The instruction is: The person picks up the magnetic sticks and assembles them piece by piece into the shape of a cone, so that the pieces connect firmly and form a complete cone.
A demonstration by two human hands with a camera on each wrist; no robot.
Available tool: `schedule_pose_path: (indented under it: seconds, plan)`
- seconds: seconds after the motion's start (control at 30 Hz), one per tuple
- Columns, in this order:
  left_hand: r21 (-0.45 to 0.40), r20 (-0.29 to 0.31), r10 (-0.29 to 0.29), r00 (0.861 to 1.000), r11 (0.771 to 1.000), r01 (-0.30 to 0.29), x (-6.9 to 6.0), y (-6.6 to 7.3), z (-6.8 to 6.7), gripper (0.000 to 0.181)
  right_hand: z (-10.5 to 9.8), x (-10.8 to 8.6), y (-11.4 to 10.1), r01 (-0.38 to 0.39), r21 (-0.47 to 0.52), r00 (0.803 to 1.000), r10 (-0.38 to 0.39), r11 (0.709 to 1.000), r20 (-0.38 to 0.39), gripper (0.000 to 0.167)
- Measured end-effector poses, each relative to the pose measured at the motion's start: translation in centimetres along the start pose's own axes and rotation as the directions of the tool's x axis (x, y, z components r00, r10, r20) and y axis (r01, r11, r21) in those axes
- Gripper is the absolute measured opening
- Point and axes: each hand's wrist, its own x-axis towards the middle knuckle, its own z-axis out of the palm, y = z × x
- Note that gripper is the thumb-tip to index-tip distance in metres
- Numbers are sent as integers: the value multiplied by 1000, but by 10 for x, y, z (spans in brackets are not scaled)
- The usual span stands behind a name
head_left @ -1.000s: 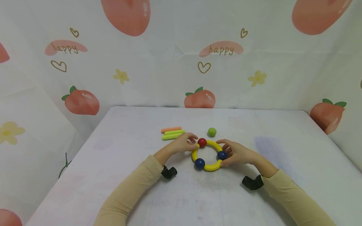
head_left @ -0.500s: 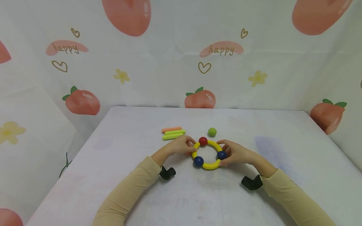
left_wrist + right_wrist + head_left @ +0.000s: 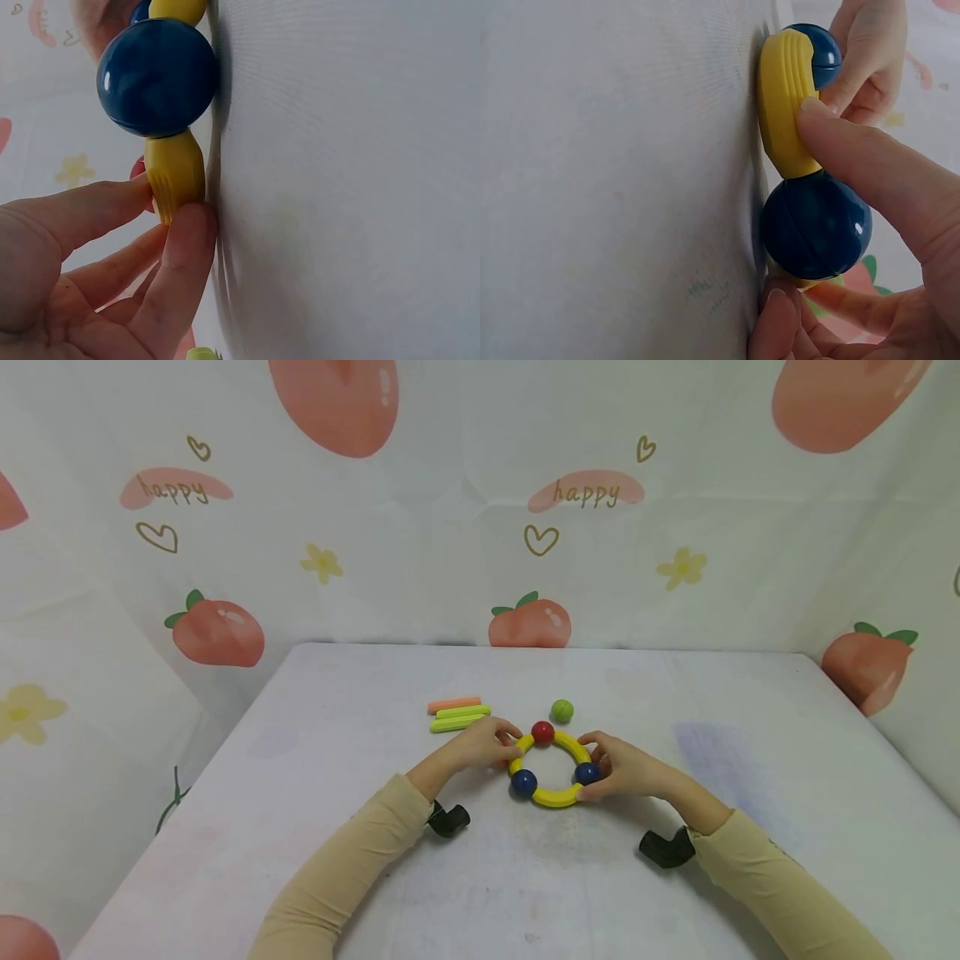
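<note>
A ring of yellow curved sticks and balls lies on the white table. A red ball sits at its far side, one blue ball at its near left and another blue ball at its right. My left hand pinches the left yellow stick between thumb and fingers, just beyond the near-left ball. On the other side, my right hand grips the ring around its right ball, its thumb on the near yellow stick and its fingers beyond the ball.
Behind my left hand lie an orange stick and two yellow-green sticks. A green ball stands just beyond the ring. Black wrist-worn pieces hang under both forearms. A printed cloth backs the table.
The ring has turned slightly clockwise: the red ball has shifted right and away, the near-left blue ball left and away. My left hand now pinches the yellow stick; my right hand has barely moved.
</note>
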Motion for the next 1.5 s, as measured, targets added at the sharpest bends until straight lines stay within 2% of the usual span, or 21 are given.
schedule_pose_path:
  seconds: [0.43, 0.6, 0.77, 1.03, 1.27, 1.4, 1.5]
  plan:
    - [1, -1, 13, 1000, 1000, -13, 1, -1, 1, 36, -2, -1, 3, 12, 1, 1000, -12, 1000, 21, 80]
    - [-36, -5, 29, 1000, 999, -29, -1, -4, -3, 35, -3, -1, 5, -4, 19, 1000, 3, 1000, 25, 80]
    - [-40, -51, 90, 995, 995, -92, -5, -9, -13, 33, -3, -1, 5, -9, 29, 1000, 8, 1000, 25, 80]
    - [-12, -133, 176, 975, 984, -179, -11, -18, -34, 34, -3, -1, 6, -20, 38, 1000, 19, 999, 25, 80]
    - [26, -233, 162, 959, 987, -161, -12, -29, -50, 32, -3, -1, 7, -17, 45, 1000, 16, 999, 27, 80]
    - [21, -257, 162, 953, 987, -162, -14, -36, -56, 32, -3, -1, 7, -18, 52, 999, 17, 998, 28, 80]
    - [13, -260, 135, 956, 991, -137, -13, -40, -58, 33, -3, -1, 6, -19, 52, 999, 18, 998, 28, 80]
